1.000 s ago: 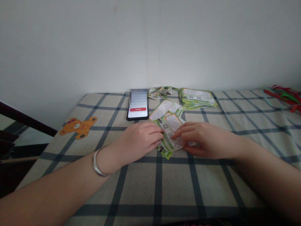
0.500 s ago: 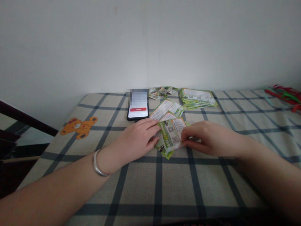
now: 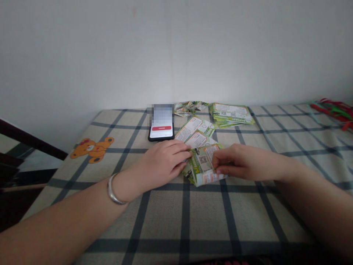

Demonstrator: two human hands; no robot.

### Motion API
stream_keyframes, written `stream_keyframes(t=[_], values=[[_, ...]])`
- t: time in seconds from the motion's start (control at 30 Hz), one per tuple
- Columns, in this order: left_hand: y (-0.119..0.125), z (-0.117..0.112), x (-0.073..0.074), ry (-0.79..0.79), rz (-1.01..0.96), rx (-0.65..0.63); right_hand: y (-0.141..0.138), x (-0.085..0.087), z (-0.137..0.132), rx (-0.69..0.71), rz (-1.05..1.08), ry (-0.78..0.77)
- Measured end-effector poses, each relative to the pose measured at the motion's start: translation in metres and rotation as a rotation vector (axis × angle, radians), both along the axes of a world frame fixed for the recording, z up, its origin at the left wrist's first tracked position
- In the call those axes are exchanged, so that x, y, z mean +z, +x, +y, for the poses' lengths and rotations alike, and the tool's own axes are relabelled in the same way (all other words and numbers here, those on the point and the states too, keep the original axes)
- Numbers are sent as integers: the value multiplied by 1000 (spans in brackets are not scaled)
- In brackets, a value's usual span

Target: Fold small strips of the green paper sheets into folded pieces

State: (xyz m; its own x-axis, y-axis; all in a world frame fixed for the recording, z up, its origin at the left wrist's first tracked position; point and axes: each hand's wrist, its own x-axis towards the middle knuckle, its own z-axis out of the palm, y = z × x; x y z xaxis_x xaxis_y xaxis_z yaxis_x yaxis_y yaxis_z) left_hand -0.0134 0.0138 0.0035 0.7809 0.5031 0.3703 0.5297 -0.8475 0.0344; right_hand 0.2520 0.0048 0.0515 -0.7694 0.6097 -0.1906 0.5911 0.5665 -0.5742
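Observation:
A green and white printed leaflet (image 3: 202, 162) lies between my hands, its near edge folded up in a strip. My right hand (image 3: 234, 162) is closed, thumb and fingers pinching the fold at the leaflet's right side. At the left edge, my left hand (image 3: 168, 160) grips the paper with bent fingers, the fingertips partly hidden. A silver bangle (image 3: 112, 189) circles my left wrist. Just beyond, more flat leaflets (image 3: 190, 129) overlap on the checked tablecloth (image 3: 162, 221), partly covered by the one in my hands.
A phone (image 3: 161, 129) with a lit screen lies left of the leaflets. Behind them sit several folded paper pieces (image 3: 190, 108) and a stack of leaflets (image 3: 233, 113) near the wall (image 3: 110, 55). A bear sticker (image 3: 93, 150) is at left, red and green cords (image 3: 335, 112) at far right.
The leaflet's near edge has been turned up into a wider folded strip, and its far edge has come nearer. My right hand has shifted slightly; my left hand stays almost in place.

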Motion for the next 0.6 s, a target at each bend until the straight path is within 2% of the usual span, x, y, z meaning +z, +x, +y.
stream_keyframes(t=[0.13, 0.23, 0.43, 0.6], values=[[0, 0, 1, -11, -6, -61, -2, -3, 3, -10, 16, -55], [0, 0, 2, -25, -7, -108, -3, -5, 4, -42, -3, -39], [1, -2, 1, -58, -38, -44, -5, -12, 4, -229, -71, 158], [0, -5, -1, -91, -34, 18, -11, -22, 8, -202, -14, 337]])
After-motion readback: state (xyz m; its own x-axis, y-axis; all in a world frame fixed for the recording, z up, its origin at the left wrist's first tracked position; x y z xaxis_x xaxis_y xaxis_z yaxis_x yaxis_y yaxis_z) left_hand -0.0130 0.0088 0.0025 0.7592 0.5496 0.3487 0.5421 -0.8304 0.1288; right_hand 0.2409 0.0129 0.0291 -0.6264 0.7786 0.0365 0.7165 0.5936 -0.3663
